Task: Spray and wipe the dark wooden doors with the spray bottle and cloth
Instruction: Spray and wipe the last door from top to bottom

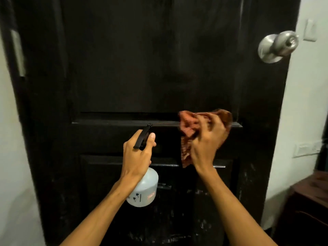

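Obs: dark wooden door (142,68) fills the view, shut, silver knob (278,46) at upper right.

Right hand (207,139) grasps the reddish cloth (188,125), bunched, fingers curled into it. Cloth is pressed against the door at the horizontal moulding (124,122) between the upper and lower panels, toward its right end; a loose tail hangs below my palm.

Left hand (138,155) is clenched round the neck of the spray bottle (143,190), thumb up alongside the black spray head. Bottle hangs just beside the door, nozzle aimed at it. I cannot tell whether a finger rests on the trigger.

Step in hand, my judgement: wiping, not spraying. 1 rail under the cloth.

Lower panel (159,219) shows pale streaks and specks, so it looks undone.

Next move calls for: run the cloth leftward along the ledge with steady pressure, then lower the bottle and spray the lower panel before wiping there.
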A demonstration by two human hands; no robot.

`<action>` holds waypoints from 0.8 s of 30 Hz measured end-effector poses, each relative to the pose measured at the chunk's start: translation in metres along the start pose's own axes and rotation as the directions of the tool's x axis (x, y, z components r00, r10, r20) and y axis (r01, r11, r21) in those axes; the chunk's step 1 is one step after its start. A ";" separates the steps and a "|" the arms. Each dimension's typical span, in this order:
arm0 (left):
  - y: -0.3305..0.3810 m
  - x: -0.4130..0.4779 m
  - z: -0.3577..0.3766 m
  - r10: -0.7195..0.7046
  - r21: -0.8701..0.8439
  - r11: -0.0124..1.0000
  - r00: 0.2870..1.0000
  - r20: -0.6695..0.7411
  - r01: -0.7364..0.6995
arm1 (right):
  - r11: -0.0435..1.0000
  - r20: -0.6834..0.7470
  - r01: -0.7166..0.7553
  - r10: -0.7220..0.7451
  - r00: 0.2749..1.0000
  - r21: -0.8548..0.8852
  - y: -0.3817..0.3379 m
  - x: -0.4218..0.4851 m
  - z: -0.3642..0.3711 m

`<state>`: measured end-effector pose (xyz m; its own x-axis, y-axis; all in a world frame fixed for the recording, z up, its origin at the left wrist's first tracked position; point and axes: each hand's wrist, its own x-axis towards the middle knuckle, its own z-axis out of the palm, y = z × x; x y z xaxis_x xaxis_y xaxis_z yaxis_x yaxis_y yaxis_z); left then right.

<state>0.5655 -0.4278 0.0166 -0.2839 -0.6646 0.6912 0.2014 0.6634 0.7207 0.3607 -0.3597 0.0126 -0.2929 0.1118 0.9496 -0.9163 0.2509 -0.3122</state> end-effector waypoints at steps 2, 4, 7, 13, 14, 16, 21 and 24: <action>-0.005 0.007 -0.007 0.008 0.014 1.000 1.000 0.016 -0.009 | 0.983 -0.110 -0.186 0.184 0.977 -0.008 -0.008 0.002 -0.001; -0.007 0.014 -0.005 0.010 0.033 0.999 0.999 0.052 -0.012 | 1.000 0.027 0.017 -0.017 0.999 -0.023 -0.022 -0.006 0.010; -0.003 0.017 0.009 0.023 0.019 0.999 0.987 0.161 -0.026 | 0.972 0.080 0.234 -0.233 0.969 -0.006 -0.011 -0.012 0.016; -0.004 0.019 0.019 0.058 -0.025 0.998 0.980 0.188 -0.054 | 0.957 -0.216 -0.284 0.264 0.940 -0.063 0.018 0.007 0.006; -0.009 0.021 0.013 0.048 -0.024 0.999 0.987 0.154 -0.045 | 0.973 -0.108 -0.222 0.215 0.971 -0.064 0.002 -0.001 0.012; -0.019 0.025 -0.005 0.036 0.001 0.999 0.998 0.056 -0.036 | 1.000 0.119 0.001 0.001 0.993 -0.016 -0.038 -0.020 0.025; -0.036 0.034 -0.067 0.017 0.060 0.998 0.998 -0.066 -0.013 | 0.953 0.292 0.303 -0.283 0.914 -0.022 -0.090 -0.033 0.060; -0.045 0.039 -0.104 0.017 0.108 0.994 0.995 -0.100 -0.006 | 0.996 0.089 0.002 0.006 0.996 -0.087 -0.110 -0.030 0.069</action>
<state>0.6429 -0.5198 0.0169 -0.1854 -0.6844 0.7052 0.1005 0.7006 0.7064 0.4512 -0.4573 0.0206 -0.3216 0.0275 0.9465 -0.8897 0.3333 -0.3120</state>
